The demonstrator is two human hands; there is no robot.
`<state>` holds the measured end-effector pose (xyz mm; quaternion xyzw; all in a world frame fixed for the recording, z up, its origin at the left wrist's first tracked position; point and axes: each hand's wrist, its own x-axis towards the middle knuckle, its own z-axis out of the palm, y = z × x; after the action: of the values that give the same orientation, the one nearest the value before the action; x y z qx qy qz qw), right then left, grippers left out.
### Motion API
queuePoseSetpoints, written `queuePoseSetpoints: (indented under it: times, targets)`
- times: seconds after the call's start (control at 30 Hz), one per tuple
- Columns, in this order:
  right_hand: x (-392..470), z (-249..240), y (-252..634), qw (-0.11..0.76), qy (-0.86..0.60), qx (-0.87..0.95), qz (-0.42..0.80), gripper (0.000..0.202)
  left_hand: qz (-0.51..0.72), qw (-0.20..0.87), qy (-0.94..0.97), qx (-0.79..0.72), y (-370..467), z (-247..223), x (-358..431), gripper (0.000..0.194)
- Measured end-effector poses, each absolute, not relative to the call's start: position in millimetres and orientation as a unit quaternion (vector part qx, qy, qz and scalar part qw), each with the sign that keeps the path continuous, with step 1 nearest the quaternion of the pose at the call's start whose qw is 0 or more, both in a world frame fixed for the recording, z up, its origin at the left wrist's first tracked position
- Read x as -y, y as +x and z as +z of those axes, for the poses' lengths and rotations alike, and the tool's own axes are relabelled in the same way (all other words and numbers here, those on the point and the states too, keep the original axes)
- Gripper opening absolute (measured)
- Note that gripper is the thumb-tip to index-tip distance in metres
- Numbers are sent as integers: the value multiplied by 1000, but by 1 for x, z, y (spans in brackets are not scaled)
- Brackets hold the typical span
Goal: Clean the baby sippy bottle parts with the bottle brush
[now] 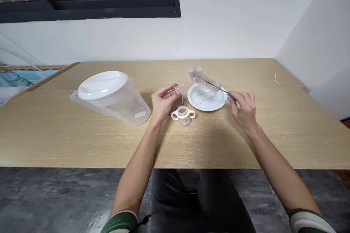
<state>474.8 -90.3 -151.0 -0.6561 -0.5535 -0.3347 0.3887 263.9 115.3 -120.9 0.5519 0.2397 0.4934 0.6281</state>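
My left hand (164, 102) pinches a small clear bottle nipple (179, 88) between thumb and fingers. In my right hand (242, 108) is the blue handle of a bottle brush (205, 80). Its pale bristles point left, over the far part of a white plate (207, 107), a short way from the nipple. On that plate lie a couple of thin, small brushes (207, 99). Just in front of my left hand stands an open baby bottle (186, 120) with two white side handles. Partly hidden behind that hand is a round, dark dish or lid (177, 104).
A large translucent pitcher (123, 100) with a white lid stands to the left of my left hand. A thin, bent whitish strip (276, 79) lies far right on the wooden table (290, 127). A wall and a barred window are behind the table.
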Motion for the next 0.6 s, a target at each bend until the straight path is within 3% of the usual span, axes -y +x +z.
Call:
queuePoseSetpoints:
  times: [0.6]
  targets:
    - [88,-153,469,395,-627,593,-316,27,517,601,562,-237,265,-125,-119,37]
